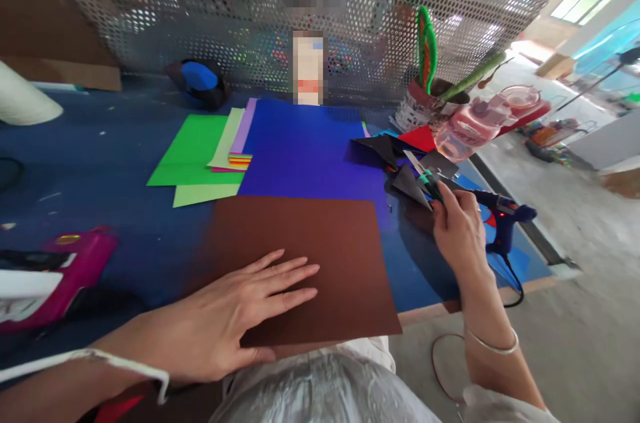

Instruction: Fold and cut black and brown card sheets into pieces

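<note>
My left hand (pixel 250 306) lies flat with fingers spread on a brown sheet of paper (pixel 320 230) at the table's front edge. My right hand (pixel 460 226) pinches the dark green handle of a utility knife (pixel 425 176), whose silver blade points away to the upper left. Under and around the knife lie black paper scraps (pixel 410 184) and a red piece (pixel 419 138). A blue glue gun (pixel 505 213) with a lit red light rests just right of that hand. Beyond the brown sheet is a deep blue sheet (pixel 305 150), partly overlapped by it.
Green sheets (pixel 187 150) stick out left of the blue one. A magenta case (pixel 90 263) is at the left, a tape dispenser (pixel 203 80) at the back. A pot (pixel 425 106) and pink bottle (pixel 470 130) stand back right. A perforated metal panel (pixel 240 30) closes the rear.
</note>
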Tool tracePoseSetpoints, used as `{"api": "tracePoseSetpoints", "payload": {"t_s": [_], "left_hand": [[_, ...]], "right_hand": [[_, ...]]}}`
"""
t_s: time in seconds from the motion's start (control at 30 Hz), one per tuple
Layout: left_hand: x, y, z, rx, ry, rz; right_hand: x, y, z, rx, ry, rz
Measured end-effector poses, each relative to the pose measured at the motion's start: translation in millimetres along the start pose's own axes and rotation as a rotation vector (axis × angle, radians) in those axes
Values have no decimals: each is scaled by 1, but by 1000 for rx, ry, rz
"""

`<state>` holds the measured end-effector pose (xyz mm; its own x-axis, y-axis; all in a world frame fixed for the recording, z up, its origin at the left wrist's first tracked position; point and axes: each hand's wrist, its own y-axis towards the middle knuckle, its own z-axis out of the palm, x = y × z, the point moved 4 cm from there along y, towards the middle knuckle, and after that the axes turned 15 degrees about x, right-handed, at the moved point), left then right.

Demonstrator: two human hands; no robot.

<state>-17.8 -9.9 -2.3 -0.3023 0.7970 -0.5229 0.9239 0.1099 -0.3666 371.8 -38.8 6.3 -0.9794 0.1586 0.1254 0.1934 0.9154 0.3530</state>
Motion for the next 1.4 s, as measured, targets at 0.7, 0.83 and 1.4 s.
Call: {"api": "tracePoseSetpoints", "payload": {"t_s": [0.7,0.83,1.4], "left_hand": [[-6,0,-4,-4,-74,30],[-5,0,-2,-10,-60,11],[-3,-1,-6,-37,5,57]], "right_hand": [[30,-4,-4,143,62,-238],[10,-5,-12,-39,3,10],[64,-22,-27,307,362,-426]]}}
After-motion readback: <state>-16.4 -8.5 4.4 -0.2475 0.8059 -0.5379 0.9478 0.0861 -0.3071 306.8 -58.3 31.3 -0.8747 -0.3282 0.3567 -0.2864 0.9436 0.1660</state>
